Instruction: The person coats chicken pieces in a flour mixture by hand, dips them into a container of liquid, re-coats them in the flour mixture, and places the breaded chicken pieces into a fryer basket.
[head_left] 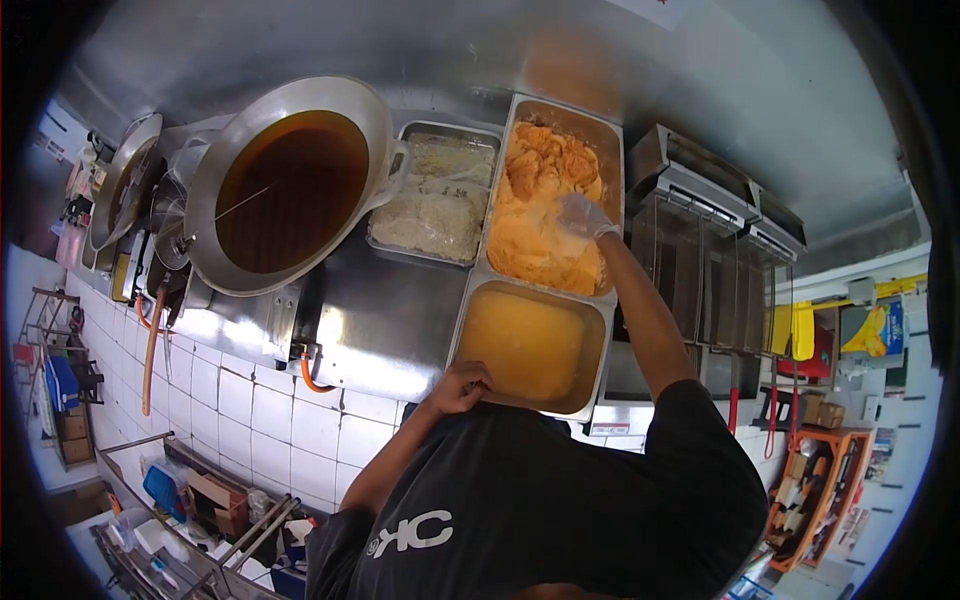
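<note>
My right hand (585, 215), in a clear plastic glove, is over the orange flour-like powder (530, 235) in a long steel tray (615, 150); its fingers are blurred, and what they hold, if anything, cannot be made out. Coated orange pieces (548, 160) are heaped at the tray's far end. Bare and curled, my left hand (462, 387) rests at the near left corner of a smaller steel pan (598, 345) of yellow-orange liquid (520, 345). Left of the powder tray, another tray (385, 240) bears pale flour (430, 222), partly under clear plastic.
A large wok (205, 190) of dark oil (290, 190) stands at the left, with a second wok (100, 215) beyond it. Wire fryer baskets (700, 270) sit right of the trays. An orange hose (308, 372) hangs at the counter's front edge.
</note>
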